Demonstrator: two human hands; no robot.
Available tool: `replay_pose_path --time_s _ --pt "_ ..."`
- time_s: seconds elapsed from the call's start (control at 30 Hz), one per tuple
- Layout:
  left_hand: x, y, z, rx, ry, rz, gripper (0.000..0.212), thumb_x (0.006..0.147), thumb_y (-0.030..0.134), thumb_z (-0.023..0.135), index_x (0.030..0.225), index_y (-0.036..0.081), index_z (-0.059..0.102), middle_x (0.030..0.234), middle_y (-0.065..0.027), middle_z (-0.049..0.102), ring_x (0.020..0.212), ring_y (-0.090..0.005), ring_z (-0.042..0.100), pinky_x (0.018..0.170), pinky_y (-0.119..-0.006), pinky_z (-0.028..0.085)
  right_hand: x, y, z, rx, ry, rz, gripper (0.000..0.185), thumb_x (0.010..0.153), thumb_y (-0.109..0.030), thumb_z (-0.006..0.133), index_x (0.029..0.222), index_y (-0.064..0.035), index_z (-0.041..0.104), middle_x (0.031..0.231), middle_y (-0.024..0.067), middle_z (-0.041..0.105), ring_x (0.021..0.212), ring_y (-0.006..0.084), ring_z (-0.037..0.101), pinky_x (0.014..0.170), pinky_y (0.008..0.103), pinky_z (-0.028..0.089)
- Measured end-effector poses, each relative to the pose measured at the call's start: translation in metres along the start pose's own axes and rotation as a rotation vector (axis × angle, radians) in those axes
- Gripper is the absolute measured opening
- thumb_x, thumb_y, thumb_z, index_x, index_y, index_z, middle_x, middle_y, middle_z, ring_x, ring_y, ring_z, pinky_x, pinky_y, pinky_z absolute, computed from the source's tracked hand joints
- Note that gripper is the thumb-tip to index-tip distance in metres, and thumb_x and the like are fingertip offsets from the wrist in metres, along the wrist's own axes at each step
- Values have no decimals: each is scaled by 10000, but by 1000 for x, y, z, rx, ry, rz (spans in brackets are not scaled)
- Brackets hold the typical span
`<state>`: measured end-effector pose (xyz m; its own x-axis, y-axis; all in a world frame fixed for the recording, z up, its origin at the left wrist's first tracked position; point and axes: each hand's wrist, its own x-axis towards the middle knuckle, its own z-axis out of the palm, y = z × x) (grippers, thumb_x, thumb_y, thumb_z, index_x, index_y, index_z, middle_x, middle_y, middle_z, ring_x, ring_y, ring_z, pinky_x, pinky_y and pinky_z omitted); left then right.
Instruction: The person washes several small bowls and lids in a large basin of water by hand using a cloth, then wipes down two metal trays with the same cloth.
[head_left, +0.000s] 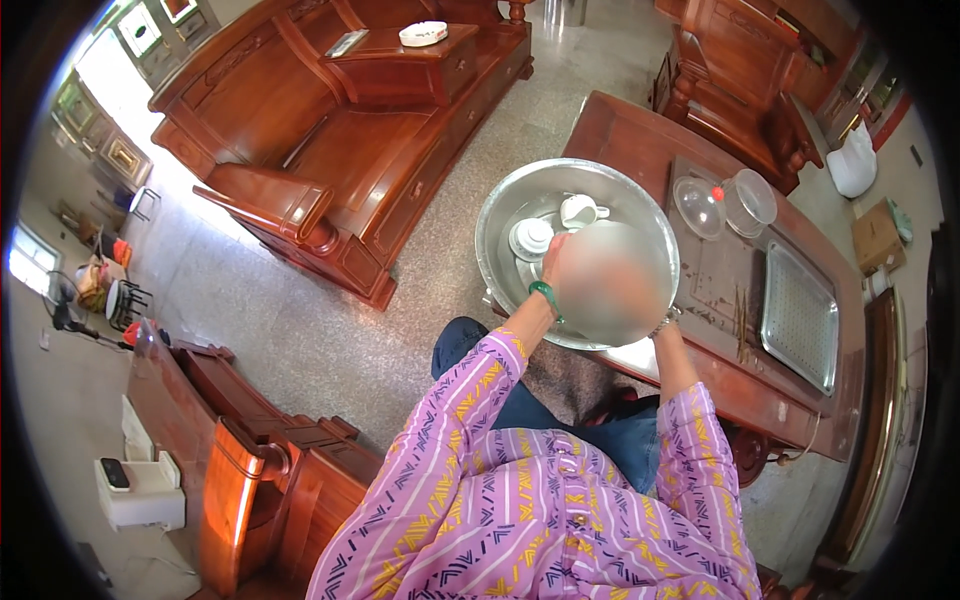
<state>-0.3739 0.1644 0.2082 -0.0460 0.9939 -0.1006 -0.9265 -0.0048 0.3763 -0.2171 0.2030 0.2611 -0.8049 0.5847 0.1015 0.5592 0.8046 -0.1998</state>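
Note:
A large metal basin (496, 277) stands at the near left corner of the wooden tea table, with both of my hands reaching into it. In the basin a white lidded porcelain vessel (532, 238) sits to the left, beside a white porcelain cup with a handle (580, 211). My left hand (553, 264), below a green bangle (544, 292), is nearest the lidded vessel. A blurred patch covers my right hand (637, 296) and most of the left hand's fingers. Whatever they touch or hold is hidden. A bracelet (665, 321) circles my right wrist.
On the tea table (619, 131) lie a clear dome lid with a red knob (701, 208), a clear round container (751, 202), wooden sticks (741, 319) and a perforated metal tray (799, 319). A carved wooden sofa (360, 150) stands left. A wooden chair (739, 82) is beyond the table.

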Motion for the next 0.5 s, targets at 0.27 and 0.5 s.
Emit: replay_pose_path --time_s 0.27,0.5 --pt "-21 -1 51 277 -144 11 287 855 108 503 1129 25 509 1036 -69 580 930 -158 564 802 -282 477 -13 -21 -11 839 192 100 278 911 -157 454 1158 -35 492 1139 105 520 1053 213 497 930 350 380" --pt "-32 0 43 524 5 176 324 859 152 511 1162 38 496 1097 -89 552 970 -128 540 801 -272 472 -8 -10 -6 442 131 56 260 917 -174 444 1123 -30 511 1077 89 538 1006 190 507 873 337 404"
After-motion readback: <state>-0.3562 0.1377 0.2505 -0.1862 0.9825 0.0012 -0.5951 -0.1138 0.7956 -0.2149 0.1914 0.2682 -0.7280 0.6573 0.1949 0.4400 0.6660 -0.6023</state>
